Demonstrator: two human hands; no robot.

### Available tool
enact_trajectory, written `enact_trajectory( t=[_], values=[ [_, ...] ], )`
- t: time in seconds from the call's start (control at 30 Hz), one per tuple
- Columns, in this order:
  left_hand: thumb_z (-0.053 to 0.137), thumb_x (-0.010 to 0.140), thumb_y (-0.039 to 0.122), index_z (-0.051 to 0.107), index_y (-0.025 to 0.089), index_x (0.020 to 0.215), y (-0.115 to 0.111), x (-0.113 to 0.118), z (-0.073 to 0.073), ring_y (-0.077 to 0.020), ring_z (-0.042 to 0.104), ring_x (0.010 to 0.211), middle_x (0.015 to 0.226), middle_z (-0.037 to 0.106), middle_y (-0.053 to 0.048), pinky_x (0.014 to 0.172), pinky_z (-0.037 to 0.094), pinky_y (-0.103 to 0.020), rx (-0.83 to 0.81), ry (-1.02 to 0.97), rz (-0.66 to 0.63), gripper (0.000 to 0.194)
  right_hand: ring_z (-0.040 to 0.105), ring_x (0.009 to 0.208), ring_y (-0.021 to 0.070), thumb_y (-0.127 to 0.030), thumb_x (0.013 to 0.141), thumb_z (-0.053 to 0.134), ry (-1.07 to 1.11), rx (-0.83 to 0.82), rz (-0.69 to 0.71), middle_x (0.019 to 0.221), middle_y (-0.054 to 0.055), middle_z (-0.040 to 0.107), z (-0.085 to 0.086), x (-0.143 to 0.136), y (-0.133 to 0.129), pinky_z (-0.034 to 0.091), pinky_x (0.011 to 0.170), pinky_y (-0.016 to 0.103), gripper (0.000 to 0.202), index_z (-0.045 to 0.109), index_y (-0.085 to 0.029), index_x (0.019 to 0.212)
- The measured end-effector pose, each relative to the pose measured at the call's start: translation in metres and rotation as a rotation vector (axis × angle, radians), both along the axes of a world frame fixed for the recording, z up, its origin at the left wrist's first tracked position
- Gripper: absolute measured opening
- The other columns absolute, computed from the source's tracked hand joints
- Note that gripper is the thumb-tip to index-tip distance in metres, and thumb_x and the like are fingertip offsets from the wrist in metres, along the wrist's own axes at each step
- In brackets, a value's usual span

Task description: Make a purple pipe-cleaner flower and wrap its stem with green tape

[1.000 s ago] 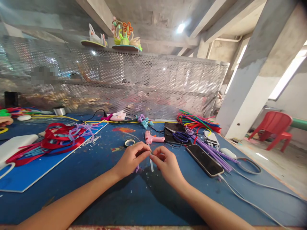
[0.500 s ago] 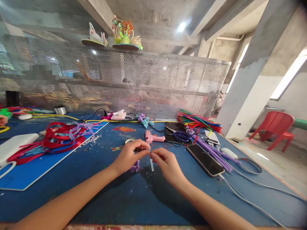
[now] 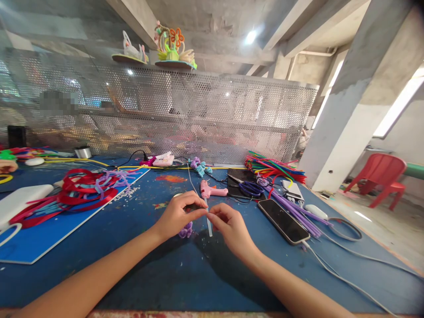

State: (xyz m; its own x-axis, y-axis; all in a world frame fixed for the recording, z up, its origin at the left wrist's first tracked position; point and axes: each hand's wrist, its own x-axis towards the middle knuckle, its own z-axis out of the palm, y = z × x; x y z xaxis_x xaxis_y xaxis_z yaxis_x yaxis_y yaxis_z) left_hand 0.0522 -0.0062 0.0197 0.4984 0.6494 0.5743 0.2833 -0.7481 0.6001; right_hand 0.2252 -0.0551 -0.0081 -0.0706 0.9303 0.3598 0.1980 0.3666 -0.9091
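Observation:
My left hand (image 3: 181, 213) and my right hand (image 3: 232, 224) meet over the middle of the table, their fingertips pinched close together. A thin pale wire (image 3: 191, 179) runs from the pinch up and away, past the glue gun. Both hands seem to grip its near end, though the fingers hide the exact spot. Just beyond lies a pink hot glue gun (image 3: 212, 190). A translucent glue stick (image 3: 210, 227) shows beneath the fingertips, pointing toward me. Below my left hand sits a small fuzzy purple piece (image 3: 186, 230). A round roll (image 3: 178, 194) is partly covered by the left fingers.
On the right lie a phone (image 3: 284, 221) with its cable, purple pipe cleaners (image 3: 300, 214), scissors (image 3: 248, 187) and a colourful bundle of stems (image 3: 274, 167). Red ribbons (image 3: 81, 190) rest on a blue board (image 3: 43, 240) at left. A perforated metal screen (image 3: 198, 115) stands behind.
The thin wire now shows stretching away from my fingertips; earlier it could not be made out. My hands have hardly moved. Another person's hand at far left has come slightly further into view.

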Motion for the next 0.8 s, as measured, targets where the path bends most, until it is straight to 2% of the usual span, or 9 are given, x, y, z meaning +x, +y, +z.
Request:
enact_trajectory(
  t=[0.1,0.2,0.4,0.57,0.7,0.8],
  values=[
    [0.064,0.082,0.028,0.069,0.019,0.08,-0.001,0.001,0.001,-0.0152,0.059,0.075,0.081,0.065,-0.002,0.064,0.043,-0.023,-0.005,-0.001,-0.016,0.01,0.051,0.059,0.0118,-0.034,0.086,0.053,-0.019,0.015,0.026,0.065,-0.001,0.056,0.001,0.0,-0.001,0.036,0.056,0.022,0.019,0.061,-0.017,0.082],
    [0.063,0.083,0.027,0.069,0.019,0.078,-0.001,0.001,0.002,-0.0145,0.058,0.074,0.077,0.064,-0.001,0.068,0.043,-0.024,0.009,0.02,-0.014,0.01,0.047,0.059,0.0109,-0.034,0.088,0.049,-0.05,0.016,0.014,0.065,-0.002,0.053,0.002,-0.002,-0.003,0.034,0.054,0.022,0.023,0.061,-0.017,0.079],
    [0.062,0.083,0.029,0.068,0.019,0.075,-0.003,0.002,-0.001,-0.0137,0.055,0.07,0.074,0.061,0.0,0.063,0.042,-0.023,0.005,0.033,0.023,0.014,0.041,0.055,0.0092,-0.03,0.075,0.065,-0.035,0.007,-0.095,0.067,-0.005,0.051,0.001,-0.004,-0.004,0.029,0.05,0.021,0.015,0.058,-0.018,0.081],
    [0.064,0.083,0.026,0.07,0.019,0.076,-0.003,0.002,-0.004,-0.0147,0.059,0.073,0.077,0.065,-0.001,0.068,0.044,-0.024,0.01,-0.005,-0.011,0.011,0.045,0.058,0.0116,-0.029,0.081,0.06,-0.156,0.083,-0.12,0.066,-0.002,0.057,0.006,0.002,-0.006,0.032,0.053,0.022,0.012,0.063,-0.019,0.076],
    [0.066,0.081,0.027,0.07,0.018,0.074,-0.002,0.002,-0.002,-0.0154,0.061,0.072,0.076,0.067,-0.003,0.068,0.046,-0.025,-0.004,-0.061,-0.065,0.012,0.05,0.065,0.0133,-0.028,0.085,0.055,-0.219,0.16,-0.051,0.073,0.001,0.061,0.011,0.006,-0.006,0.036,0.059,0.023,0.015,0.066,-0.02,0.079],
    [0.066,0.081,0.028,0.07,0.018,0.072,-0.003,0.002,0.0,-0.0153,0.061,0.071,0.074,0.067,-0.003,0.068,0.047,-0.026,-0.018,-0.078,-0.096,0.014,0.051,0.066,0.0129,-0.032,0.086,0.053,-0.108,0.066,0.108,0.071,0.001,0.06,0.011,0.006,-0.003,0.038,0.06,0.023,0.02,0.065,-0.018,0.078]
  ],
)
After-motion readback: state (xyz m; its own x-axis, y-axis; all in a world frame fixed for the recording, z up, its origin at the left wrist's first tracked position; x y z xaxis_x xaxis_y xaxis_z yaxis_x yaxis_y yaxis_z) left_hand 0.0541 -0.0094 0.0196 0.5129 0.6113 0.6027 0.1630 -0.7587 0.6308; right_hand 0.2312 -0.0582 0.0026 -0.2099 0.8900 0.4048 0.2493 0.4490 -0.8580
